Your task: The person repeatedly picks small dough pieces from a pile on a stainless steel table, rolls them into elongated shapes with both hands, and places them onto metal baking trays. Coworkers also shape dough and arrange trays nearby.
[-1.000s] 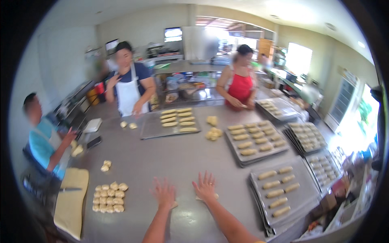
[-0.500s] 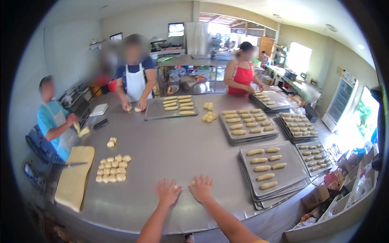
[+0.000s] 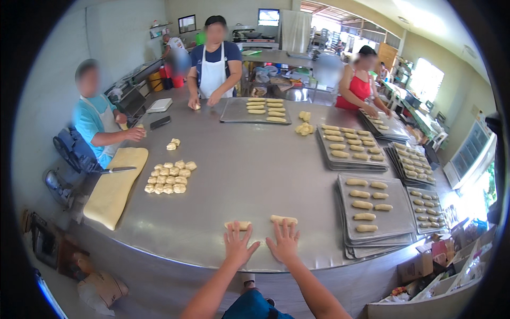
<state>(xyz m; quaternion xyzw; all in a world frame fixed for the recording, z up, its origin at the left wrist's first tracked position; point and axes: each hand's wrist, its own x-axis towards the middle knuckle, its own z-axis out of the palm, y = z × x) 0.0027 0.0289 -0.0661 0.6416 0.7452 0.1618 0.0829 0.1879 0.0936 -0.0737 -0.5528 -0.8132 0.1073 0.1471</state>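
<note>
My left hand (image 3: 239, 248) lies flat with fingers spread, its fingertips on a short roll of pale dough (image 3: 245, 225). Beside it my right hand (image 3: 285, 245), also flat and spread, has its fingertips at a second dough roll (image 3: 277, 218). Both rolls lie crosswise on the metal worktable (image 3: 234, 175), close to its near edge. To the left is a block of several dough lumps (image 3: 169, 178). A long slab of dough (image 3: 118, 183) with a knife (image 3: 118, 170) across it lies at the table's left edge.
Stacked trays (image 3: 378, 234) of shaped rolls stand at the right, with more trays (image 3: 332, 165) behind. Another tray (image 3: 234, 114) lies at the far side. Co-workers handle dough at the left (image 3: 101, 119), across the table (image 3: 214, 69) and at far right (image 3: 355, 85).
My hands have drawn back toward me; the dough now shows as longer rolls at my fingertips instead of mostly under my hands. The view has shifted. The left co-worker's hands have moved apart.
</note>
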